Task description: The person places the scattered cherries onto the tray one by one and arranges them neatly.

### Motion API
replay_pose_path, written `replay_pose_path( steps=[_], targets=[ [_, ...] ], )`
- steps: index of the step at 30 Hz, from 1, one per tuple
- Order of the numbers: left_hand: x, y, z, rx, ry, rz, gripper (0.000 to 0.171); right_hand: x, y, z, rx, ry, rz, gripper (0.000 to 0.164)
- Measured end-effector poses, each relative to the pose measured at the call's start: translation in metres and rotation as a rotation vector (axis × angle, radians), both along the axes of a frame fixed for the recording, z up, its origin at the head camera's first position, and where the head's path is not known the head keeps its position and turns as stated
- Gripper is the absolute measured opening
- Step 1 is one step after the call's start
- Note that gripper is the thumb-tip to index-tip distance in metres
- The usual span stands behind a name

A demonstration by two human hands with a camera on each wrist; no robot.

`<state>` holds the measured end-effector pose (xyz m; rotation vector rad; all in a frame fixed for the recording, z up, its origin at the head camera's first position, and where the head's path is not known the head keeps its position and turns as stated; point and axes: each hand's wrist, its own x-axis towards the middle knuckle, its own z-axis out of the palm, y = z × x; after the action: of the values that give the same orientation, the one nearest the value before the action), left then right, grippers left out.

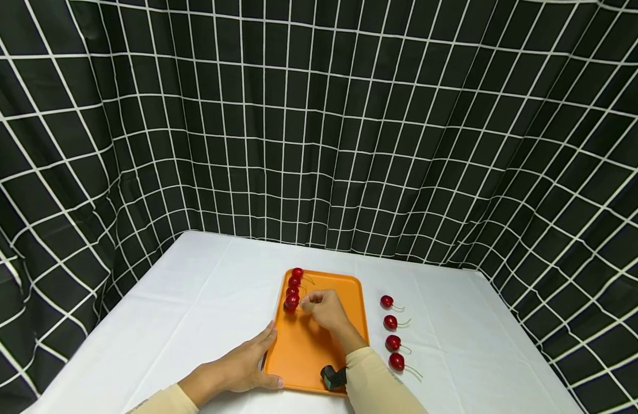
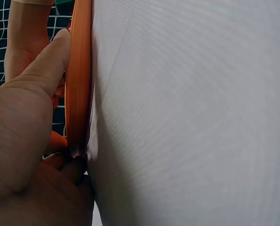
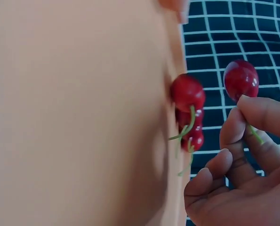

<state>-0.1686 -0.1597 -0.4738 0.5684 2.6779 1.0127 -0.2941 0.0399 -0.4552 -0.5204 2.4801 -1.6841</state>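
Observation:
My right hand (image 1: pixel 325 310) pinches a red cherry (image 3: pixel 241 79) by its green stem, between thumb and fingertips. The cherry hangs just above the orange tray (image 1: pixel 319 351), at the near end of a row. Three other cherries (image 3: pixel 188 92) with stems lie in that row along the tray's left edge. At the tray's near left corner my left hand (image 1: pixel 241 363) holds the rim, fingers against the left side and thumb at the near edge. The left wrist view shows the left thumb (image 2: pixel 52 59) against the tray's orange side; the other fingers are partly hidden.
Right of the tray, several cherries (image 1: pixel 393 343) with stems lie in a column on the white tablecloth (image 1: pixel 453 345). A black grid-patterned curtain (image 1: pixel 319 126) surrounds the table at the back and sides. A small black device (image 1: pixel 331 377) sits at the right wrist.

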Motion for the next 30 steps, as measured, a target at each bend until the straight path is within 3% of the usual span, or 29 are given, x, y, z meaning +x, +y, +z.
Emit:
replay_pose_path(
  steps=[16,30],
  targets=[
    [0.000,0.001,0.001,-0.008,0.000,0.010,0.112,0.002,-0.002,-0.011,0.173,0.000,0.052,0.011],
    [0.000,0.002,0.001,-0.012,-0.007,0.014,0.112,0.003,-0.003,-0.011,0.251,0.060,-0.006,0.011]
  ],
)
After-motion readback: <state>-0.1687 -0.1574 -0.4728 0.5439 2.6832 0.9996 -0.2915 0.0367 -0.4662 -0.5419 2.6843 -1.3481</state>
